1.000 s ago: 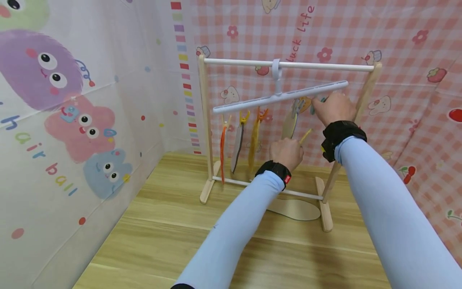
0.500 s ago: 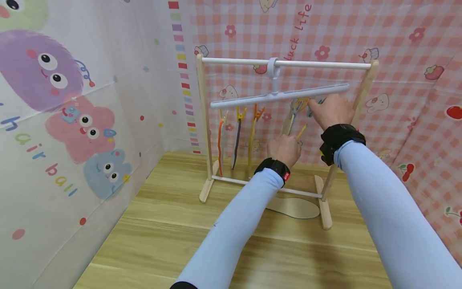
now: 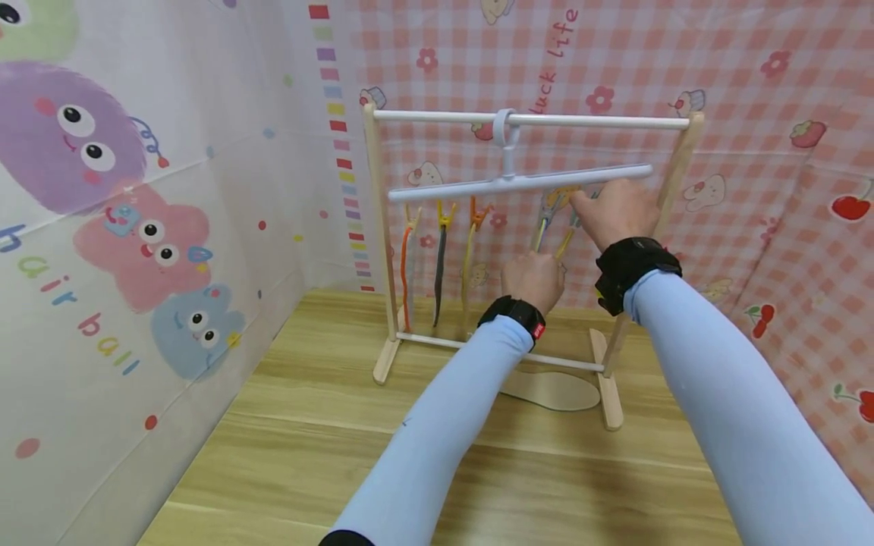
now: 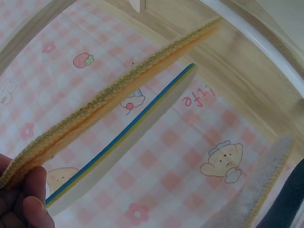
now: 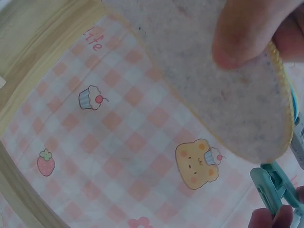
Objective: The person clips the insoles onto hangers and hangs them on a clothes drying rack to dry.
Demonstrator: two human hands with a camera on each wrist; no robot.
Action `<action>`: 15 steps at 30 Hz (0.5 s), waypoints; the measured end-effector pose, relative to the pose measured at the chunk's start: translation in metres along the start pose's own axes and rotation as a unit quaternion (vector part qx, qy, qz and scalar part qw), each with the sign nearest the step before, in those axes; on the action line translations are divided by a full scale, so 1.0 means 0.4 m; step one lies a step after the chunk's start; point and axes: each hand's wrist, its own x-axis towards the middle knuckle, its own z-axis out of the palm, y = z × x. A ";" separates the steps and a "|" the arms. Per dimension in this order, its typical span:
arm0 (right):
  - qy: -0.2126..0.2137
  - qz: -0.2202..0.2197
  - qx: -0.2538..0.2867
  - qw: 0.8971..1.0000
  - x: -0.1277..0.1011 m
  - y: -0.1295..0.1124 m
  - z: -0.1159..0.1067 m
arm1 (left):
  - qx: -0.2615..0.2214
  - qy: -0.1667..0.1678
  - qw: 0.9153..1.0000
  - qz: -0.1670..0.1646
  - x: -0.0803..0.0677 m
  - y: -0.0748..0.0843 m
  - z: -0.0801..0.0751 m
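Our left hand pinches the yellow-edged felt insole's lower end; its long axis rises toward one o'clock, where our right hand grips the top beside the teal plastic clip.

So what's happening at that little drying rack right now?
A person is working on an insole with a yellow edge at the clip hanger on the wooden rack. The left hand pinches its lower end, while the right hand holds its top end by a teal clip under the hanger's right side. Other insoles hang clipped to the left, and one more insole lies on the table.
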 end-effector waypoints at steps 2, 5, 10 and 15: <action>-0.003 0.000 0.001 1.000 -0.004 -0.003 -0.002 | 0.001 0.004 1.000 -0.003 0.001 0.003 -0.002; -0.002 0.001 0.001 1.000 -0.009 -0.007 -0.003 | 0.003 0.005 1.000 -0.006 0.002 0.006 -0.007; 0.015 0.002 -0.001 1.000 -0.016 -0.017 -0.001 | 0.005 0.002 1.000 -0.008 0.008 0.010 -0.016; 0.031 -0.003 -0.006 0.999 -0.022 -0.030 0.007 | -0.004 -0.009 1.000 -0.022 0.014 0.012 -0.024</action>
